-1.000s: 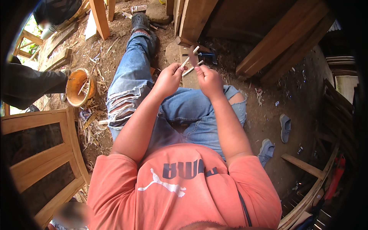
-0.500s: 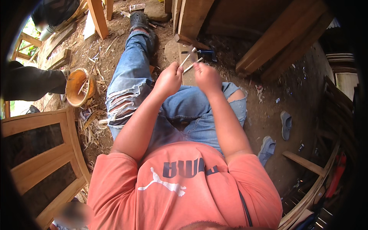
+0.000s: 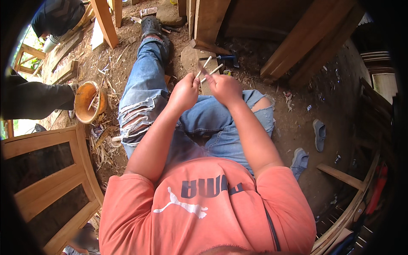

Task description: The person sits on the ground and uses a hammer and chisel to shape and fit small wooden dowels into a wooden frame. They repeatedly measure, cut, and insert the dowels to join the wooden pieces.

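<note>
Above my bent right leg, both hands are close together. My left hand [image 3: 185,91] is closed, pinching a thin pale stick [image 3: 206,63] that points up and away. My right hand [image 3: 225,88] is closed at a second thin pale stick [image 3: 216,70], which slants up to the right and nearly crosses the first. A blurred brownish sliver shows between the sticks by my right fingers; what it is I cannot make out. Just beyond lies a blue-and-black tool [image 3: 224,57], beside a wooden post.
An orange bucket [image 3: 86,111] with sticks inside stands at left, by another person's dark-trousered leg [image 3: 38,97]. Wood shavings [image 3: 106,151] litter the dirt floor. A wooden panel frame [image 3: 51,187] is at lower left, heavy timber beams [image 3: 312,40] at upper right, two grey-blue shoes [image 3: 300,162] at right.
My right hand has shifted slightly left toward my left hand, and the sticks have changed angle. At upper left, the other person's dark-clad body shows more fully.
</note>
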The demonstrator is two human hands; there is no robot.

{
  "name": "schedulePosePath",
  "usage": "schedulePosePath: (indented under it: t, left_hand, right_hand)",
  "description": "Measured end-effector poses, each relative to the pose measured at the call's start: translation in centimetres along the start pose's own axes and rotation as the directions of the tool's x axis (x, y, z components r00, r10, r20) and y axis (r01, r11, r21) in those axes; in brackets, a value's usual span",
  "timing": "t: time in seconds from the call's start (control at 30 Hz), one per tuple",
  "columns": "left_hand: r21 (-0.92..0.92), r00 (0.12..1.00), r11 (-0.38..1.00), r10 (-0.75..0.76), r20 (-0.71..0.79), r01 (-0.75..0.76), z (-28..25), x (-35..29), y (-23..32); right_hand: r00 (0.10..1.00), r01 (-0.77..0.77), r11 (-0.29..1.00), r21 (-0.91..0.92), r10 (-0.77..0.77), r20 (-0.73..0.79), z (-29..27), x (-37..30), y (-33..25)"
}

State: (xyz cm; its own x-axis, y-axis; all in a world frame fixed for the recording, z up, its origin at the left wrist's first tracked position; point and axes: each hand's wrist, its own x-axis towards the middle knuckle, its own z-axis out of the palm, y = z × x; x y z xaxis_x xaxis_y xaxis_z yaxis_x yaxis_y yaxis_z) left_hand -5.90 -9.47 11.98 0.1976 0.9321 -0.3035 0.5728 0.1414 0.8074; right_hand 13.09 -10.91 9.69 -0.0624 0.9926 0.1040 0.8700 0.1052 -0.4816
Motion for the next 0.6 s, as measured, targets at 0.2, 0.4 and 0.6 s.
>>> schedulePosePath:
  t: [0.2,0.4,0.6]
  left_hand:
    - [0.030,1.000,1.000,0.005,-0.009,-0.005,0.0,0.1,0.1]
    - [0.102,0.999,0.994,0.030,-0.028,-0.027,0.2,0.0,-0.7]
    - [0.169,0.998,0.985,0.049,-0.047,-0.040,-0.1,-0.3,-0.2]
  right_hand:
    - [1.000,-0.027,1.000,-0.013,0.027,-0.003,0.4,0.4,0.4]
    - [0.995,0.062,0.998,0.027,-0.064,0.074,0.5,0.3,0.2]
    - [0.997,0.005,0.999,0.047,-0.009,0.074,0.4,0.6,0.4]
